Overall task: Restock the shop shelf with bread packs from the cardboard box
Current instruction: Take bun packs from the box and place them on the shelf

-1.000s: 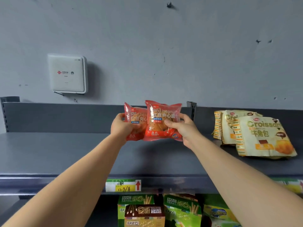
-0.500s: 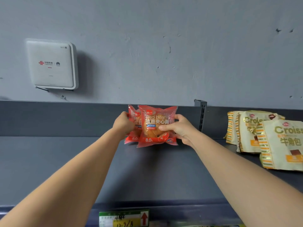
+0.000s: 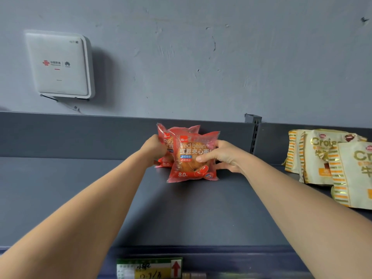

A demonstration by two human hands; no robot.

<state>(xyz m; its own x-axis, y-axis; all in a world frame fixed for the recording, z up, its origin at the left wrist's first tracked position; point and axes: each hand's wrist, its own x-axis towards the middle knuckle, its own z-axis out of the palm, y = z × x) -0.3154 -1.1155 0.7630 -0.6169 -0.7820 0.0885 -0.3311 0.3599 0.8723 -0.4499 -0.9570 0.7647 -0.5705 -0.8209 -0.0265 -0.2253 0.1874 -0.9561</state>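
Two red "Red bean" bread packs stand upright near the back of the dark grey shelf (image 3: 201,214). The front pack (image 3: 189,164) rests with its bottom edge on the shelf, and my right hand (image 3: 223,156) grips its right side. The rear pack (image 3: 168,143) stands just behind and to the left, partly hidden by the front one, with my left hand (image 3: 154,149) closed on its left edge. The cardboard box is out of view.
Several yellow-and-white croissant packs (image 3: 330,162) lean at the right end of the shelf. A shelf upright (image 3: 254,133) stands behind the packs. A white router box (image 3: 58,64) hangs on the grey wall. A price label (image 3: 150,268) sits on the shelf's front edge.
Both hands carried the two red packs down and back from above the shelf until they stand on it near the back panel. The camera moved closer to the shelf.
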